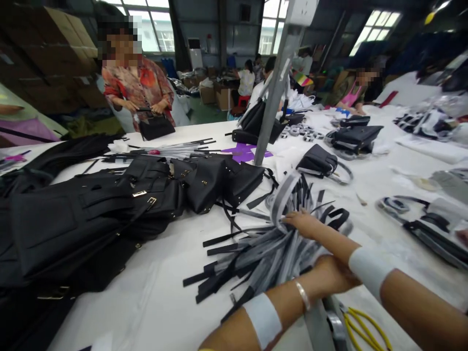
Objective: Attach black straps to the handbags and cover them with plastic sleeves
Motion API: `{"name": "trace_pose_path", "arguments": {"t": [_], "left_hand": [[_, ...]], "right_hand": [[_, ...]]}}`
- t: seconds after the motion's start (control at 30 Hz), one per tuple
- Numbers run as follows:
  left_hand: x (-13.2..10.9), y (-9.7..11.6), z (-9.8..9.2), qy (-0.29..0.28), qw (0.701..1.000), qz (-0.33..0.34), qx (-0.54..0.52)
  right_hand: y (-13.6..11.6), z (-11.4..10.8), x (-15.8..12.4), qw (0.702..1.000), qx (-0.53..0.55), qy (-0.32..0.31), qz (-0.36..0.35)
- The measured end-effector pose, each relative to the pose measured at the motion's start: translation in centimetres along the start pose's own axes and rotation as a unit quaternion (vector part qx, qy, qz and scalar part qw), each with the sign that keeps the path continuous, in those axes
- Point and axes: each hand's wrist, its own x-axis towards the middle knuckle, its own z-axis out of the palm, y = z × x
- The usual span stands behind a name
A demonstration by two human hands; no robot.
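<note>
A loose pile of black straps (252, 253), many wrapped in cloudy grey film, spreads over the white table in front of me. My right hand (303, 223) reaches onto the top of this pile, its fingers closed on a wrapped grey strap (277, 200) that arches upward. Lower and closer to me, my left hand (334, 273) is at the pile's near right edge, beneath my right forearm. Its fingers are turned away and hidden, so what they hold does not show. Black bags (91, 209) with gold buckles lie heaped left of the straps.
A metal post (276, 83) rises from the table beyond the straps. Yellow-handled cutters (365, 326) lie close by at bottom right. More black bags (318, 161) stand farther right. Across the table, a person in a patterned shirt (141, 87) handles a small black bag (157, 127).
</note>
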Motion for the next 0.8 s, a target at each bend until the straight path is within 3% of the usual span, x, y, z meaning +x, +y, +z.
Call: {"name": "trace_pose_path", "arguments": {"t": [0.17,0.27,0.37,0.47,0.53,0.6,0.8], "left_hand": [[-9.9,-5.0,-2.6,0.040,0.984,0.047,0.169],[-14.4,-7.8,-5.1,-0.033,0.951,0.034,0.306],[-16.1,-11.3,-7.9,-0.139,0.911,0.011,0.387],[-15.8,-13.8,-11.0,-0.185,0.873,0.000,0.452],[-15.4,-14.0,-12.6,-0.188,0.863,-0.005,0.469],[-15.6,-13.1,-13.4,-0.181,0.872,-0.003,0.455],[-18.9,-9.0,-13.2,-0.113,0.943,-0.009,0.314]], "right_hand": [[1.7,3.6,-3.2,0.997,0.058,-0.007,0.044],[1.0,4.1,-5.6,0.995,0.089,0.007,0.047],[-0.7,4.5,-7.0,0.993,0.114,0.010,0.036],[-1.7,5.0,-7.1,0.990,0.125,0.005,0.059],[-2.0,5.0,-6.6,0.988,0.124,0.015,0.091],[-2.6,4.8,-5.6,0.984,0.119,0.044,0.123],[-6.7,3.7,-1.0,0.977,0.091,0.120,0.150]]}}
